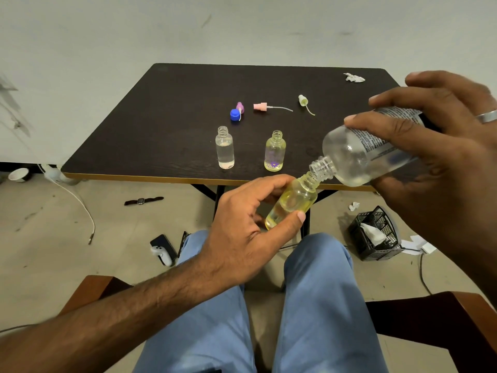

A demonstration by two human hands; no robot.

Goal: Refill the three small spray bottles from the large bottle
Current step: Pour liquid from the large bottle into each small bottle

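My left hand (242,232) grips a small yellow-tinted bottle (293,203), tilted with its open neck up to the right. My right hand (435,146) holds the large clear bottle (349,157) tipped down, its mouth touching the small bottle's neck, in front of the table's near edge. Two more small bottles stand uncapped on the dark table (166,103): a clear one (224,148) and a yellow one with a purple flower (274,152). Behind them lie a blue cap (235,114), a purple spray head (240,107), a pink spray head (261,106) and a pale yellow-white spray head (303,100).
A crumpled tissue (354,77) lies at the table's far right corner. On the floor are a wristwatch (142,201), a white cable (80,203), a phone and controller (163,250), and a black basket (375,234) with tissue. My knees in blue trousers (317,292) are below the hands.
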